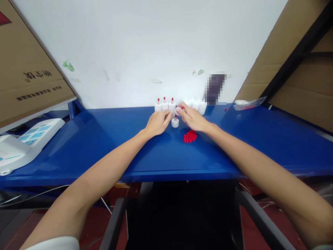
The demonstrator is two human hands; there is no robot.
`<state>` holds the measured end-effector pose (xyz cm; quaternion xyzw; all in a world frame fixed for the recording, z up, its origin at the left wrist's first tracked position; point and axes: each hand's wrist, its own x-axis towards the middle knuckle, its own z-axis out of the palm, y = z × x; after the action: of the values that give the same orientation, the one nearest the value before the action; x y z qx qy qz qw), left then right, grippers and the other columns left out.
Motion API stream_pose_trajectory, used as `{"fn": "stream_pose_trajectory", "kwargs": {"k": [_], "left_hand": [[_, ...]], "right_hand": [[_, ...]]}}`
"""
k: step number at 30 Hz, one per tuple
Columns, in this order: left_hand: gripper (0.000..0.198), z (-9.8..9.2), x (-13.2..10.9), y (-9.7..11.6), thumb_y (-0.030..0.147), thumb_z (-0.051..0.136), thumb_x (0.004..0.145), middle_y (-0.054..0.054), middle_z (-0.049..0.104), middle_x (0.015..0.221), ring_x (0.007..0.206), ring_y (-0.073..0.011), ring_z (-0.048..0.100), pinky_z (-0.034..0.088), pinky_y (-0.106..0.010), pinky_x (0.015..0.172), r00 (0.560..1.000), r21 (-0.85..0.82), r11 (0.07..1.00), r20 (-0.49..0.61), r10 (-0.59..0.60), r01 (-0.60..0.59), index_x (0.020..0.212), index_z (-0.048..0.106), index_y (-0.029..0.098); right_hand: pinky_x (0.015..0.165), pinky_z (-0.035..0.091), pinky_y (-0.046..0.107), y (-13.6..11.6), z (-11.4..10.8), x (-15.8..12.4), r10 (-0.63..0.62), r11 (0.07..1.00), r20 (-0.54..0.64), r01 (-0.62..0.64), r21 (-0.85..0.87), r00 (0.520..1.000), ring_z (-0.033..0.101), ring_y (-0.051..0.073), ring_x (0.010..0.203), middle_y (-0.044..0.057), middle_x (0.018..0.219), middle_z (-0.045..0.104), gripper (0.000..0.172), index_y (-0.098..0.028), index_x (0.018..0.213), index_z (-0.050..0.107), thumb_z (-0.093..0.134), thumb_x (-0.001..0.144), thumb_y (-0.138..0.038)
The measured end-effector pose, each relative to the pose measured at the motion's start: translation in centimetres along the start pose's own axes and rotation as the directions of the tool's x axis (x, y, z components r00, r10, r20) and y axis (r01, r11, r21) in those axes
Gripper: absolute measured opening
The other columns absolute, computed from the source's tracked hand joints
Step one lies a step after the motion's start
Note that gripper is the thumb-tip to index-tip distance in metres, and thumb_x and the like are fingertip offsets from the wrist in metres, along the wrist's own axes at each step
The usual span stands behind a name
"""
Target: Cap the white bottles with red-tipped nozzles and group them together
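Clearly it's close fingertip work at the blue table [117,146]. The right hand [192,118] has thumb and fingers drawn together around a small white piece [178,110], held just above the tabletop, with a bit of red showing beside the fingertips. The left hand [159,123] is curled close beside it, thumb near the forefinger; whether anything sits in that pinch I can't make out from here. Between the two hands, a white cap [175,123] stands upright on the table with a red tip [175,117] on top. Just behind are upright white bottles [164,106] with red tips, and nearer the person lies a pile of loose red tips [190,136].

I'd judge the white piece to be light, stiff plastic, unlikely to break but smooth enough to twist in dry fingers. Its broad round rim looks the best place to take hold; the narrow nozzle end would give less purchase. The loose red tips seem lighter again and apt to roll, so they call for a gentle pinch around the sides.
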<state>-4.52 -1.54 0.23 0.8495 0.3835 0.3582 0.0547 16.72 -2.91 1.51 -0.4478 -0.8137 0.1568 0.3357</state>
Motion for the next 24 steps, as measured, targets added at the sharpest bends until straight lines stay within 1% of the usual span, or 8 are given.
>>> {"fn": "stream_pose_trajectory", "kwargs": {"k": [2, 5, 9, 12, 16, 20, 24], "left_hand": [[0.039, 0.00, -0.03, 0.10, 0.039, 0.042, 0.104, 0.001, 0.049, 0.058, 0.053, -0.0140, 0.043, 0.027, -0.029, 0.059, 1.000, -0.003, 1.000, -0.009, -0.003, 0.003, 0.072, 0.055, 0.020], [0.038, 0.00, -0.05, 0.27, 0.036, 0.042, 0.103, 0.002, 0.047, 0.057, 0.053, -0.0135, 0.041, 0.028, -0.030, 0.059, 0.998, -0.020, 1.000, -0.057, -0.007, 0.006, 0.070, 0.051, 0.020], [0.037, 0.00, -0.07, 0.45, 0.036, 0.042, 0.102, 0.002, 0.047, 0.058, 0.053, -0.0123, 0.038, 0.028, -0.029, 0.059, 0.994, -0.056, 0.998, -0.114, -0.001, -0.006, 0.069, 0.048, 0.020], [0.030, -0.01, -0.17, 0.54, 0.035, 0.044, 0.101, 0.003, 0.048, 0.058, 0.053, -0.0120, 0.040, 0.029, -0.029, 0.059, 0.992, -0.077, 0.997, -0.125, 0.000, -0.010, 0.076, 0.053, 0.020], [0.014, -0.04, -0.28, 0.59, 0.027, 0.047, 0.097, 0.005, 0.050, 0.056, 0.051, -0.0124, 0.042, 0.030, -0.027, 0.058, 0.997, -0.086, 0.996, -0.080, -0.005, -0.002, 0.095, 0.060, 0.020], [0.019, 0.04, -0.29, 0.48, 0.022, 0.047, 0.095, 0.007, 0.050, 0.054, 0.049, -0.0129, 0.043, 0.032, -0.027, 0.059, 0.999, -0.072, 0.997, -0.031, -0.011, 0.009, 0.108, 0.061, 0.021], [0.021, 0.10, -0.32, 0.39, 0.022, 0.047, 0.094, 0.008, 0.050, 0.052, 0.049, -0.0136, 0.045, 0.034, -0.028, 0.060, 1.000, -0.050, 0.999, -0.011, -0.012, 0.011, 0.109, 0.062, 0.021]], "right_hand": [[0.068, 0.039, 0.033, -0.12, -0.06, -0.02, 0.000, 1.000, 0.022, 0.001, -0.026, 1.000, 0.059, 0.022, 0.070, 0.001, 0.071, 0.060, 0.046, -0.023, 0.107, 0.056, 0.032, 0.107, -0.062], [0.069, 0.038, 0.033, -0.13, -0.04, 0.01, -0.004, 0.999, 0.035, 0.006, -0.054, 0.999, 0.058, 0.022, 0.070, 0.002, 0.071, 0.061, 0.048, -0.024, 0.092, 0.054, 0.027, 0.108, -0.060], [0.069, 0.036, 0.033, 0.03, 0.23, 0.12, -0.007, 0.995, 0.022, 0.009, -0.095, 1.000, 0.057, 0.022, 0.070, 0.004, 0.076, 0.063, 0.047, -0.024, 0.085, 0.050, 0.026, 0.109, -0.057], [0.069, 0.035, 0.033, 0.05, 0.50, 0.16, -0.005, 0.989, 0.043, 0.011, -0.144, 0.999, 0.058, 0.023, 0.073, 0.005, 0.081, 0.065, 0.044, -0.024, 0.087, 0.052, 0.028, 0.109, -0.054], [0.069, 0.036, 0.033, -0.08, 0.68, 0.13, 0.010, 0.986, 0.065, 0.001, -0.169, 0.998, 0.061, 0.025, 0.076, 0.006, 0.081, 0.066, 0.045, -0.023, 0.091, 0.056, 0.028, 0.109, -0.054], [0.070, 0.038, 0.034, -0.28, 0.60, 0.03, 0.038, 0.982, 0.081, -0.023, -0.185, 0.996, 0.063, 0.027, 0.080, 0.008, 0.085, 0.069, 0.047, -0.023, 0.099, 0.060, 0.026, 0.109, -0.055], [0.070, 0.038, 0.035, -0.65, 0.53, -0.06, 0.069, 0.970, 0.134, -0.034, -0.242, 0.989, 0.064, 0.028, 0.083, 0.010, 0.094, 0.072, 0.046, -0.023, 0.115, 0.062, 0.026, 0.109, -0.051]]}}
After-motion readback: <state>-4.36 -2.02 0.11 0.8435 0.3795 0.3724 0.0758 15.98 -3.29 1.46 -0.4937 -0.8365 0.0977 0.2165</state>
